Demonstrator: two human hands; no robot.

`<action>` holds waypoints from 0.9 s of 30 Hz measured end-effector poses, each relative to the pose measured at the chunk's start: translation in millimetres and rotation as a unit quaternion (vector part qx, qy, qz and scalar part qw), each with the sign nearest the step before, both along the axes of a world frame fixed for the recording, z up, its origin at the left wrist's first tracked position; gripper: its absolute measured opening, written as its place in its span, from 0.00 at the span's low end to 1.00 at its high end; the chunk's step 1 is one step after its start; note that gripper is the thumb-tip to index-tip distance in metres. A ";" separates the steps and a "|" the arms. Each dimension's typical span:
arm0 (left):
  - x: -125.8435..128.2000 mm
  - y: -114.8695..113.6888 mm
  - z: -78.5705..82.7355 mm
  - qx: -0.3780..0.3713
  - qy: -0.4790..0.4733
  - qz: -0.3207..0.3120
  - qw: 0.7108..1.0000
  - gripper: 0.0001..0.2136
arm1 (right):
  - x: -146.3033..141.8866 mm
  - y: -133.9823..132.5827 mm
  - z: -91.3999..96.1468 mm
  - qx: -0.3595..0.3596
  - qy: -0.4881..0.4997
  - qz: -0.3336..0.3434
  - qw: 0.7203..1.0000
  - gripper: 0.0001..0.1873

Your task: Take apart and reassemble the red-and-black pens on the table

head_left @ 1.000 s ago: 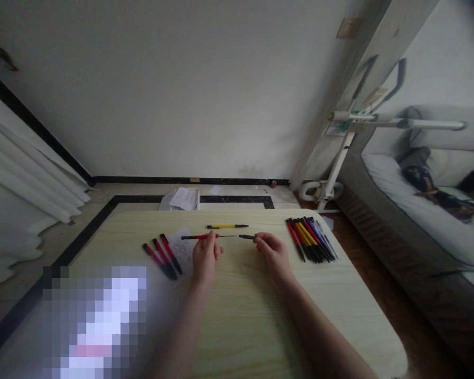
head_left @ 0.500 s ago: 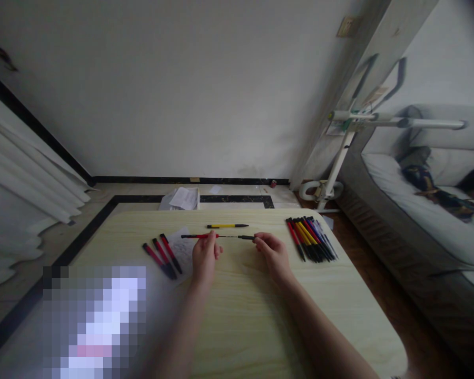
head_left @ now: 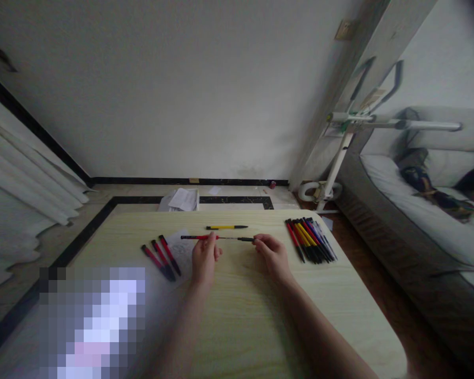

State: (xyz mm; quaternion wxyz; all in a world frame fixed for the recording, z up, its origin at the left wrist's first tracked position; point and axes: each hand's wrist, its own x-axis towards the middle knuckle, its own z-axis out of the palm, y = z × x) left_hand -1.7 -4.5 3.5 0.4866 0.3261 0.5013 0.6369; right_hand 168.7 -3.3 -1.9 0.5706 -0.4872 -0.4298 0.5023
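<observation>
The left hand [head_left: 204, 258] is closed in a pinch, thumb and fingers gripping the slim red plastic pen barrel [head_left: 195, 237], which is held level just above the pale wooden table [head_left: 240, 316]; the right hand [head_left: 272, 252] is likewise pinched shut on the short black pen tip piece [head_left: 245, 239]. A thin dark refill rod [head_left: 227, 238] runs in a line between the two parts (whether it is seated in either cannot be told). Just beyond the hands a yellow pen with black ends [head_left: 226, 227] lies flat on the table; to the left, three red-and-black pens [head_left: 160, 258] lie side by side, partly on a white sheet of paper [head_left: 183, 248]; to the right, well apart, lies a close row of red, yellow, blue and black pens [head_left: 310, 239].
</observation>
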 end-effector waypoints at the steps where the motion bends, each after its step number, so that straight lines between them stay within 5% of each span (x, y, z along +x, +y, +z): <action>1: -0.4 0.3 0.2 -0.001 -0.001 0.002 1.000 0.13 | -0.2 -0.1 0.6 0.002 0.000 0.000 1.000 0.09; 27: 4.6 -2.3 4.4 -0.030 0.057 -0.026 0.998 0.15 | -1.5 -0.3 -0.7 -0.007 -0.008 0.017 1.000 0.10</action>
